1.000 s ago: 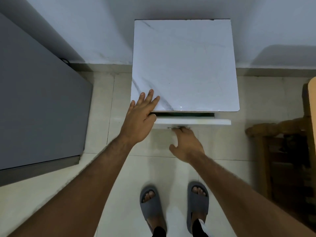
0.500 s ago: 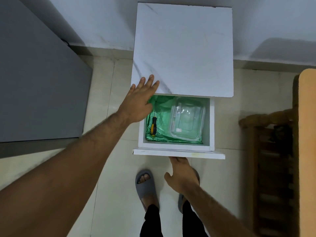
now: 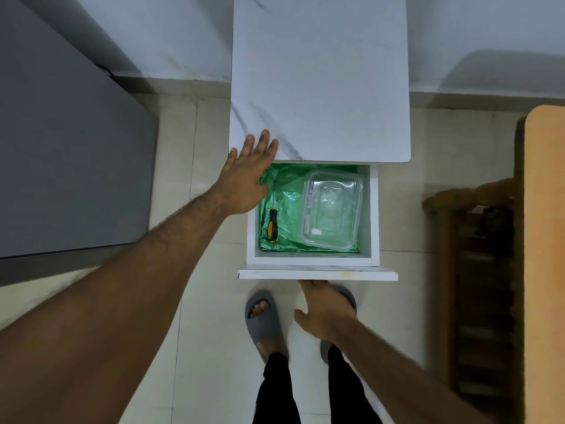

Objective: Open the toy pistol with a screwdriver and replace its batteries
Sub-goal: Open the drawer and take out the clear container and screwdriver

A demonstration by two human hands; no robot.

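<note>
Head view: left hand [image 3: 244, 175] flat on cabinet [image 3: 321, 81] — right hand's [image 3: 325, 310] fingers hidden under drawer [image 3: 318, 274].

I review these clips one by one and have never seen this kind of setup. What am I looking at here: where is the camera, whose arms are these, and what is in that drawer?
No machine here: a person wears a camera on the head, looking down at their own arms and feet. The left hand rests flat on the white cabinet top. The right hand is at the front of the pulled-out drawer; its fingers are hidden under the panel. Inside, on a green liner, lie a yellow-and-black screwdriver and a clear lidded container. Neither is held. No toy pistol is visible.
</note>
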